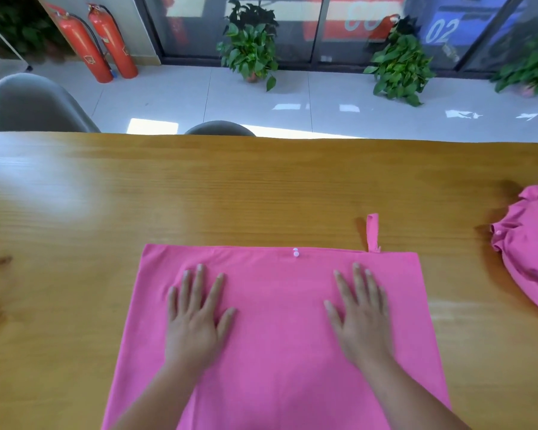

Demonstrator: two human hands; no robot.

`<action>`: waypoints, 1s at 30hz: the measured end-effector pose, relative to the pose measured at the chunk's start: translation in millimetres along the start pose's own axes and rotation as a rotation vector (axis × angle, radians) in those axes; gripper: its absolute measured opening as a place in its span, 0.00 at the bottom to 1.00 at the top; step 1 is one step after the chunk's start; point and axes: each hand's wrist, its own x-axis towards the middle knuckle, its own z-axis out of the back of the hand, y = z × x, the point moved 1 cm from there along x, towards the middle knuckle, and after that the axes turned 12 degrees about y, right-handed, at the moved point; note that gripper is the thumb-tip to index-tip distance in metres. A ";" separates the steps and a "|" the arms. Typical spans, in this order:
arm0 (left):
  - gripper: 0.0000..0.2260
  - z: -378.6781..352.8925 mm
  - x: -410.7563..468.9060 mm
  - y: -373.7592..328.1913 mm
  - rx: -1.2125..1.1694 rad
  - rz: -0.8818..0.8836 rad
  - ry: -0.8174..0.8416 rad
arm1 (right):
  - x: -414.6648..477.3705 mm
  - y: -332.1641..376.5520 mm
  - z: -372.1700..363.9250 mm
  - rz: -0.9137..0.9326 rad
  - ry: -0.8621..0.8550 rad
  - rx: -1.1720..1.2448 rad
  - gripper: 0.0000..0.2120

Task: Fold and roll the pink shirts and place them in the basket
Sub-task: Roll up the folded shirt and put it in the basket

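Both the left hand [196, 318] and right hand [359, 315] press flat, fingers spread, on the smooth pink cotton shirt [277, 336]; its loose strap [372, 232] may skew the roll.

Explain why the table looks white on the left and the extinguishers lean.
Head view: light glares off the table at left, washing out the wood; the wide-angle lens tilts the extinguishers near the frame's corner; the shirt, left hand and right hand look sharp.

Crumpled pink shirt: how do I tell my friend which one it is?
Start at the long wooden table. At its right edge the crumpled shirt lies in a bunched heap. The other pink shirt lies flat and smooth in the middle.
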 end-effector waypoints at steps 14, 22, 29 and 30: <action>0.33 33.6 51.6 -67.2 -0.078 -0.037 0.070 | 41.2 63.7 31.7 -0.042 -0.005 0.081 0.34; 0.34 2.9 -31.5 22.3 -0.002 0.015 0.075 | -35.1 -21.4 -15.0 -0.066 0.009 0.036 0.36; 0.35 24.0 18.9 47.9 0.034 0.048 0.144 | 8.7 -50.8 8.9 -0.098 0.095 -0.005 0.37; 0.34 31.4 34.3 43.1 0.037 0.075 0.157 | 21.6 -48.3 17.4 -0.128 0.102 -0.005 0.37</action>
